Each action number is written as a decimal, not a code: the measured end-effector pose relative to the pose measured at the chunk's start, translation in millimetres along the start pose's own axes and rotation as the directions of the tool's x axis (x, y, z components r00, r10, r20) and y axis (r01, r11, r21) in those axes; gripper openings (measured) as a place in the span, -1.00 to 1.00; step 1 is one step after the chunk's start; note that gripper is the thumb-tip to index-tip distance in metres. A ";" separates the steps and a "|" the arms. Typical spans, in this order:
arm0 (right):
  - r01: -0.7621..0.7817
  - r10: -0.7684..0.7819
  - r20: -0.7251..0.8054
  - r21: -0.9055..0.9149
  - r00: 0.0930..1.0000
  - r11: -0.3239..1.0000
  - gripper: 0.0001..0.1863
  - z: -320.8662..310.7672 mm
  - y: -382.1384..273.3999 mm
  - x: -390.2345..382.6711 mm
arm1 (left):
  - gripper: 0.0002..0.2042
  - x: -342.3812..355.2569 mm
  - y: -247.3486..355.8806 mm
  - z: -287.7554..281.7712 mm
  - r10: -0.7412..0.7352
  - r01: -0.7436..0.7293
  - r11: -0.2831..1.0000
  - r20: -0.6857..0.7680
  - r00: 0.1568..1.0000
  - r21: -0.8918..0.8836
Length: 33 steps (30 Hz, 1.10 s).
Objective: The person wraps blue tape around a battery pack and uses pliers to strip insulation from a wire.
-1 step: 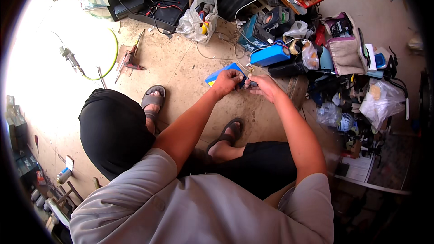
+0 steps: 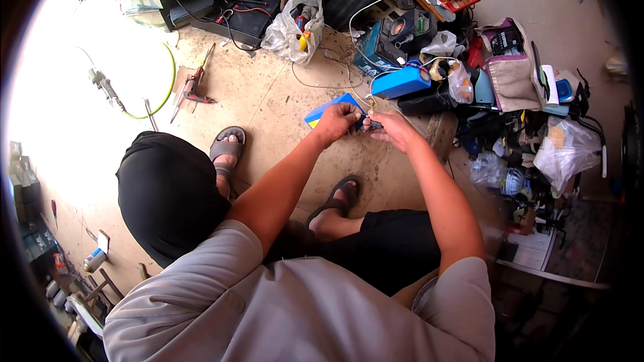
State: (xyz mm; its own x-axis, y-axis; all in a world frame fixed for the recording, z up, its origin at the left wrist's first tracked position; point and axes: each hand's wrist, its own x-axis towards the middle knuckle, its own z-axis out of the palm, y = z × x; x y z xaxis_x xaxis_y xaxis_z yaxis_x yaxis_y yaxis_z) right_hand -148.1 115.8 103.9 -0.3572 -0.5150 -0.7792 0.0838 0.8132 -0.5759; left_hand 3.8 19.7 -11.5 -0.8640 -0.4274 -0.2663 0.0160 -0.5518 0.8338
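My left hand [image 2: 338, 125] and my right hand [image 2: 390, 129] are close together in the upper middle, fingers pinched. What sits between the fingertips is small and dark and too fine to name. A blue box-shaped pack [image 2: 327, 108] with a yellow patch lies on the floor, partly covered by my left hand. Thin light wires [image 2: 367, 99] run to where the fingertips meet. Beyond my right hand, a second blue pack [image 2: 401, 82] rests beside a black object.
A red-and-black power drill [image 2: 194, 87] and a green hose [image 2: 172, 70] lie on the floor at left. A white plastic bag [image 2: 295, 30] with tools stands ahead. Piled goods, a beige bag [image 2: 513, 77] and another plastic bag [image 2: 567, 151] crowd the right. My sandalled feet are below the hands.
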 end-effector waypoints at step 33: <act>0.379 -0.488 -0.029 -0.593 0.872 0.711 -0.72 -1.1 -3.4 -11.6 | -0.89 -7.1 10.8 -9.1 -0.030 0.028 1.000 0.097 0.995 0.012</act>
State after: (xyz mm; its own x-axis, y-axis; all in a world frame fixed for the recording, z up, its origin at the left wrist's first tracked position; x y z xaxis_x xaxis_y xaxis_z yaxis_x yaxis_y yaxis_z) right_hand -145.2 119.3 115.2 -0.3790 -0.8386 -0.3913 -0.6273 0.5436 -0.5576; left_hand 14.6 10.3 -5.0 -0.9089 -0.3392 -0.2425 -0.0148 -0.5549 0.8318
